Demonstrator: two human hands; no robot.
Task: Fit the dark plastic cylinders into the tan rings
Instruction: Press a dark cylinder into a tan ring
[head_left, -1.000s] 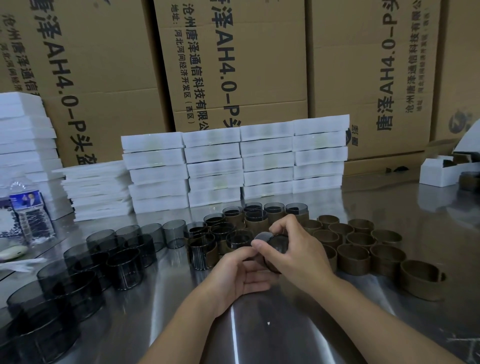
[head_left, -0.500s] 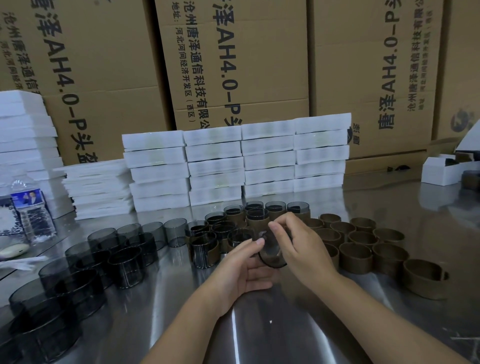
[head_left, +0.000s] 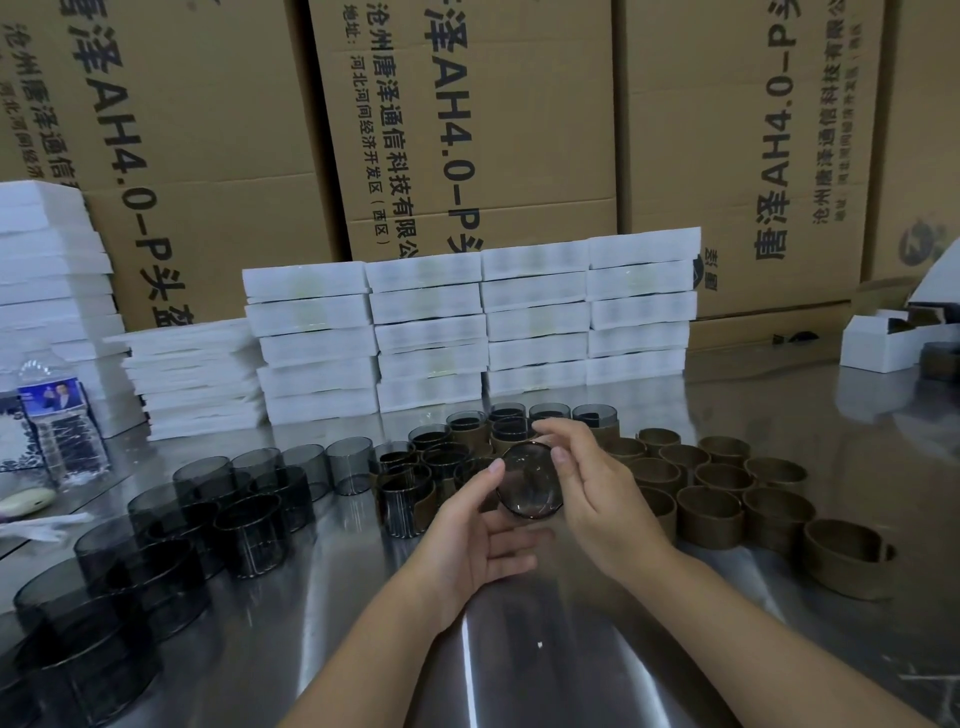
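Note:
A dark see-through cylinder (head_left: 530, 480) is held above the steel table (head_left: 545, 649), tilted with its open end toward me. My left hand (head_left: 472, 540) touches its left rim with the thumb, and my right hand (head_left: 597, 488) grips its right side with thumb and fingers. Whether a tan ring sits around it I cannot tell. Loose dark cylinders (head_left: 249, 535) crowd the table's left. Empty tan rings (head_left: 709, 514) stand in rows on the right. Behind my hands is a cluster of rings with cylinders fitted in them (head_left: 405, 499).
Stacks of white foam boxes (head_left: 467, 332) line the back, with big cardboard cartons (head_left: 467, 130) behind them. A water bottle (head_left: 62, 421) stands at far left. More white boxes (head_left: 883, 343) sit at far right.
My hands have opened and lifted a little, and the cylinder has turned so its open end faces me. My right fingers no longer cover it.

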